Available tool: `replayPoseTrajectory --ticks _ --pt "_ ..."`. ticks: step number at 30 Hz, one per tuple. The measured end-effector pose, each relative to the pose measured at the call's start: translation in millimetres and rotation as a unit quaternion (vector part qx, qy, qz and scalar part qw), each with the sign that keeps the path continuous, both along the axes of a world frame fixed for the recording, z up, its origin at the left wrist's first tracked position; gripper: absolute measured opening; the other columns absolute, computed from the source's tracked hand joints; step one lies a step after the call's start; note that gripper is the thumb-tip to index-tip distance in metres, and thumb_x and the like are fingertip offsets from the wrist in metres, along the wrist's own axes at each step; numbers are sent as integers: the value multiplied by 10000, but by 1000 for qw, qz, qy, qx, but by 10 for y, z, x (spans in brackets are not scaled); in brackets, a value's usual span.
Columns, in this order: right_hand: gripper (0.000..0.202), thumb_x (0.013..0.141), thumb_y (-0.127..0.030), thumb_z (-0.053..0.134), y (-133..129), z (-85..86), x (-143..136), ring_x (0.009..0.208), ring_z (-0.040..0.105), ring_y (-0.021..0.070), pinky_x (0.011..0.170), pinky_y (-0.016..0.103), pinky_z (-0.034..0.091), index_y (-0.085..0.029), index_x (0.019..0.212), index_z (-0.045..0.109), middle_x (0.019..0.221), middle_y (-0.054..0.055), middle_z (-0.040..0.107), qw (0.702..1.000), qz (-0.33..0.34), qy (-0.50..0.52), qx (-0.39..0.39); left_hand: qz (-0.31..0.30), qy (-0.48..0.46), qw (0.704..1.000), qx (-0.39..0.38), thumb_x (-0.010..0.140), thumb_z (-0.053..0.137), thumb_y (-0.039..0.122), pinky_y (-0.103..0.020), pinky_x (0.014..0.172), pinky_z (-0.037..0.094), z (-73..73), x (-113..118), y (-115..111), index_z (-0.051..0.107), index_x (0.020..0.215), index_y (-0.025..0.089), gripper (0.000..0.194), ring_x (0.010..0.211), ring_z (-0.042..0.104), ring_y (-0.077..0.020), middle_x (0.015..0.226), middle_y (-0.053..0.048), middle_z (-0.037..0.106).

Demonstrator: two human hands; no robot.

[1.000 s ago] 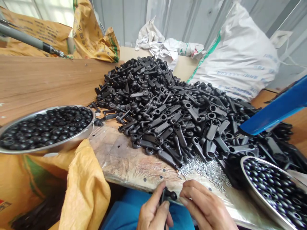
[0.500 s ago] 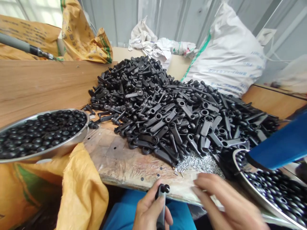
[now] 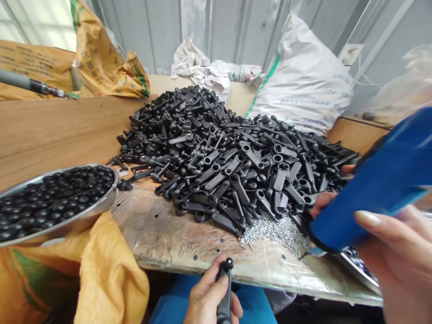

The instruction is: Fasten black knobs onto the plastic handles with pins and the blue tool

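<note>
Black plastic handle (image 3: 224, 288) with its knob fitted stands upright, gripped in the left hand (image 3: 211, 299) at the bench (image 3: 175, 238) edge; the right hand (image 3: 401, 256) grasps a blue tool (image 3: 374, 189). Fastening looks to be the step: its tip must meet the knob squarely.

You are sitting in a small assembly workshop, the kind where parts get put together by hand. A great heap of black plastic levers (image 3: 232, 153) covers the wooden worktop (image 3: 50, 130) before you, with a scatter of small metal pins (image 3: 270, 229) at its near edge. To one side a steel bowl (image 3: 97, 207) brims with black knobs (image 3: 50, 198). Bulk sacks stand around: yellow woven bags (image 3: 104, 67) at the back and a big white sack (image 3: 303, 85) leaning on a corrugated metal wall (image 3: 209, 27). The near board (image 3: 175, 238) is worn and drilled with holes.
</note>
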State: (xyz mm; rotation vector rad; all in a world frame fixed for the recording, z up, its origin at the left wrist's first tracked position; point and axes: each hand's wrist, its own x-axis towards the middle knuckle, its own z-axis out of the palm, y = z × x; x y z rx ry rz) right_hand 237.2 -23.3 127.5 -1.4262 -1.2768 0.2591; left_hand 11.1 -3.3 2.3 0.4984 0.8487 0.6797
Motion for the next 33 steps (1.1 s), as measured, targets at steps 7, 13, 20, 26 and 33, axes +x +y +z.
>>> replayPoseTrajectory --ticks 7,13,20,26,33 --pt "758 604 -433 776 157 -151 -680 619 560 204 489 299 489 -235 1230 398 727 34 575 944 138 292 69 8 25 1000 5 601 700 506 -232 430 327 -32 53 6 260 1372 52 996 348 498 -131 403 -15 615" --pt "804 620 -545 736 199 -70 -948 610 545 199 491 287 485 -262 1244 314 710 28 531 929 190 306 89 10 25 1000 -6 538 716 549 -225 400 309 -18 75 25 293 1356 28 1059 323 470 -117 395 -16 613" --pt "770 648 -534 721 238 -178 -969 644 534 197 522 291 490 -279 1259 328 741 29 540 928 210 297 84 13 -1 1000 -12 579 689 502 -228 389 302 -78 77 26 299 1354 45 981 320 479 -123 401 -19 626" --pt "746 664 -533 708 273 -162 -997 644 530 192 499 273 482 -291 1264 336 739 26 534 929 217 291 73 18 -12 1000 -15 595 679 475 -232 386 305 -84 87 24 303 1346 41 945 311 462 -120 392 -14 620" --pt "834 653 -522 723 262 -219 -977 627 549 205 486 280 478 -266 1311 278 730 33 553 930 218 286 71 10 -14 1000 -12 585 685 487 -239 384 316 -78 82 29 287 1349 40 970 308 457 -122 397 -9 617"
